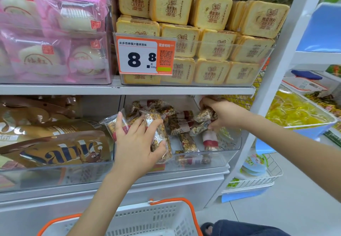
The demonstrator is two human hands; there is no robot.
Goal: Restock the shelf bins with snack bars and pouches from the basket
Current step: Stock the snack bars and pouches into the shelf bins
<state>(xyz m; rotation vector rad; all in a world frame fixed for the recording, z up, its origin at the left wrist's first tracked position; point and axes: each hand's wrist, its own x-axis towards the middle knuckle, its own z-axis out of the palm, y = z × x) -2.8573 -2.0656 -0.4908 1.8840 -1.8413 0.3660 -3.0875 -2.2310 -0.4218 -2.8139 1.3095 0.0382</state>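
A clear shelf bin [212,160] on the lower shelf holds several wrapped nut-and-grain snack bars [186,143]. My left hand [136,143] reaches into the bin's left side and grips a couple of wrapped bars [158,136]. My right hand [219,113] is deep in the bin's right rear corner, fingers curled round another few bars [202,115]. A white basket [156,221] with an orange rim sits below, at the bottom of the view; its contents are hidden by my left arm.
Left of the bar bin lies a bin of gold Sable pouches [55,149]. The shelf above carries toast-slice packs [208,51] behind a price tag [145,56] and pink bun packs [51,32]. A white upright [276,69] and yellow snack tray [295,110] stand right.
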